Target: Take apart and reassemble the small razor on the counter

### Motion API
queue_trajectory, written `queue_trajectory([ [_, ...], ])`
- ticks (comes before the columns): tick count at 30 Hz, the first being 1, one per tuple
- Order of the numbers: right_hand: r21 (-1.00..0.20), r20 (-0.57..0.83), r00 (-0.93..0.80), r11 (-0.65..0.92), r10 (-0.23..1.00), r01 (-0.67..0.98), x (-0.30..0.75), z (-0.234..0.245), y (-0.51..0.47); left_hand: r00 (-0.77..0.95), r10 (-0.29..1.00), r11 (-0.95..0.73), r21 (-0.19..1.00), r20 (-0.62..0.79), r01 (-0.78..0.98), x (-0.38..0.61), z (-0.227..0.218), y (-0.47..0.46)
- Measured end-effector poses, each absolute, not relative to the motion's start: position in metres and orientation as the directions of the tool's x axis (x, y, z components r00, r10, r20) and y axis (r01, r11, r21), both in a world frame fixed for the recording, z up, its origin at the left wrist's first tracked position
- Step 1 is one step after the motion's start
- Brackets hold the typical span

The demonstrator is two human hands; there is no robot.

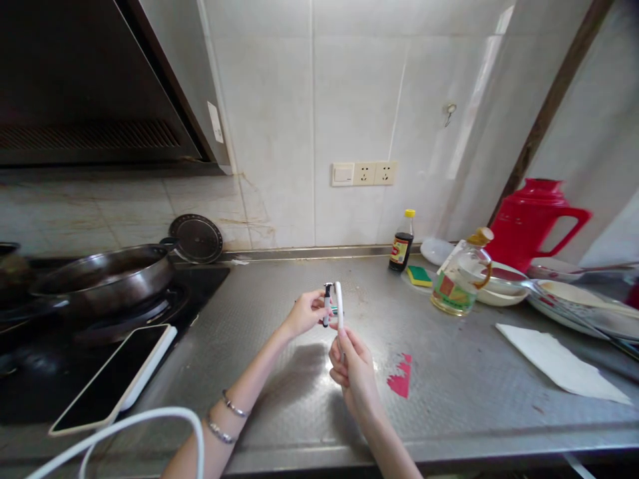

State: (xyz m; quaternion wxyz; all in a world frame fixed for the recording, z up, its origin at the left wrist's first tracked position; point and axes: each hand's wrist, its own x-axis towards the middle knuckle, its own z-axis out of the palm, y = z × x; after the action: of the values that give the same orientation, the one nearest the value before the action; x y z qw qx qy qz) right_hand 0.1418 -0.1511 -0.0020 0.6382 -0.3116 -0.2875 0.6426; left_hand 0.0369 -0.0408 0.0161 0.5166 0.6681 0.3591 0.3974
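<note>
In the head view, my left hand (307, 311) pinches a short black-and-white stick-shaped piece (327, 305) above the steel counter. My right hand (353, 366) is wrapped round the lower end of a slim white piece (339, 301) that stands upright with a curved top. The two pieces are side by side, very close together; whether they are joined I cannot tell. A small green bit shows between them. On the counter to the right of my right hand lies a torn pink scrap (401, 377).
At left are a steel pan (107, 276) on the black stove and a phone (114, 376) near a white cable (150, 416). To the right stand a sauce bottle (401, 245), a sponge (419, 275), an oil jug (454, 286), a red thermos (524, 223), dishes and a white paper (562, 359).
</note>
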Motion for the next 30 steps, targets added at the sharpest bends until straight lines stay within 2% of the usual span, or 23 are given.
queue_trajectory([
  [8, -0.775, -0.001, 0.042, 0.026, 0.999, -0.632, 0.143, 0.003, -0.147, 0.430, 0.891, -0.198, 0.977, 0.146, 0.078, 0.037, 0.017, -0.042],
  [15, -0.807, -0.020, -0.004, -0.019, 1.000, -0.590, 0.139, -0.004, -0.150, 0.415, 0.896, -0.204, 0.977, 0.159, 0.066, 0.036, 0.018, -0.042],
  [30, -0.820, 0.008, 0.002, 0.008, 1.000, -0.572, 0.141, -0.002, -0.142, 0.406, 0.902, -0.187, 0.980, 0.145, 0.066, 0.033, 0.021, -0.041],
])
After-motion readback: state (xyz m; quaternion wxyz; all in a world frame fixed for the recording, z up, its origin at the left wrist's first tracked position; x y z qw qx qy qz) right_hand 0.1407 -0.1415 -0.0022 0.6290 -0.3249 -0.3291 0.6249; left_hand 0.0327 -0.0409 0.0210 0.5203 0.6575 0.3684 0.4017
